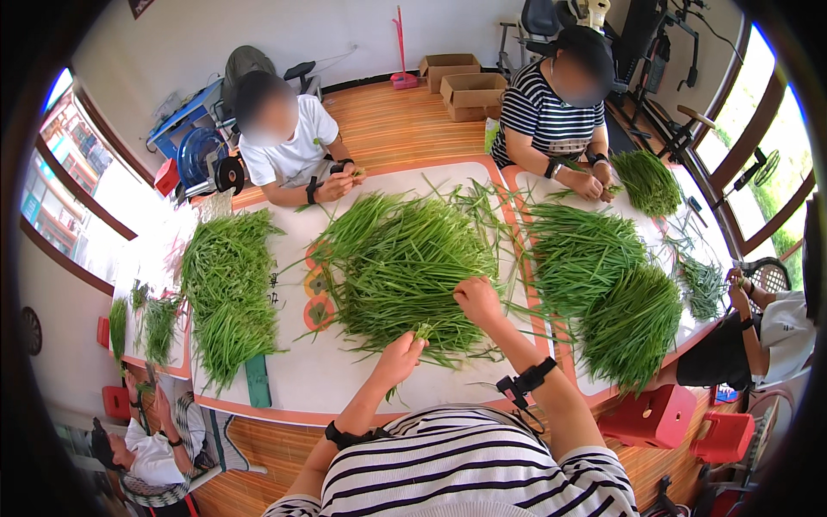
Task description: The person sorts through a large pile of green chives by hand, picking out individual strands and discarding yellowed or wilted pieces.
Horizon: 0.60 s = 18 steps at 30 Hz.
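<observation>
Central table surface (301,392): hand passage lay between left-edge heap of greens (228,284) and middle heap of greens (413,258). Co-worker's forearm (289,195) obstructed far end; green block (258,381) flanked near end. Right forearm (519,347) crossed near-right corner; loose stalks (512,246) overlay right edge.

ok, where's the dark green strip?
Head view, lower left: the dark green strip lies at the near edge of the table, beside the large left heap of greens.
</observation>
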Motion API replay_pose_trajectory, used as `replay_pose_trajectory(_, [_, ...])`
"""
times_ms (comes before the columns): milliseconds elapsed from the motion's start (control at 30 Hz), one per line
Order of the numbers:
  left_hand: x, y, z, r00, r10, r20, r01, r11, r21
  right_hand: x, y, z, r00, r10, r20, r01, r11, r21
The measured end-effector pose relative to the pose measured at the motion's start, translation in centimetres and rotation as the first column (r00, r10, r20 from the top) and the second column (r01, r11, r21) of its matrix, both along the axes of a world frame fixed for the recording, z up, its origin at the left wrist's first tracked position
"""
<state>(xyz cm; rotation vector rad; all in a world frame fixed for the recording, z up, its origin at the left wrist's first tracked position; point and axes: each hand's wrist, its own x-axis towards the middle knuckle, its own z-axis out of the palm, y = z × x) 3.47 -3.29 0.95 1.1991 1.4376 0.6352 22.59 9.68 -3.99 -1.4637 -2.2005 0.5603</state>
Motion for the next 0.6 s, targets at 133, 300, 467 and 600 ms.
replay_pose_trajectory(133, [-0.8,-0.3,-0.6,0.999,0.036,0.003,-0.036,0.999,0.024,0.6,-0.5,2.0,0.949,-0.075,-0.308,0.005,0.976,-0.220])
replay_pose_trajectory(300, [-0.6,-0.1,-0.3,0.995,0.089,0.048,-0.097,0.978,0.185,0.7,-2.7,3.7,0.926,-0.051,-0.373,-0.093,0.930,-0.356])
replay_pose_trajectory(467, [0.6,0.2,1.1,0.985,0.075,-0.156,0.002,0.895,0.445,-0.5,-6.4,3.8,0.932,0.196,-0.304,-0.298,0.893,-0.338])
replay_pose_trajectory(600, [0.6,0.4,0.0,0.923,-0.034,-0.383,0.177,0.922,0.345,-1.3,-7.9,7.0,0.915,0.286,-0.283,-0.376,0.858,-0.350])
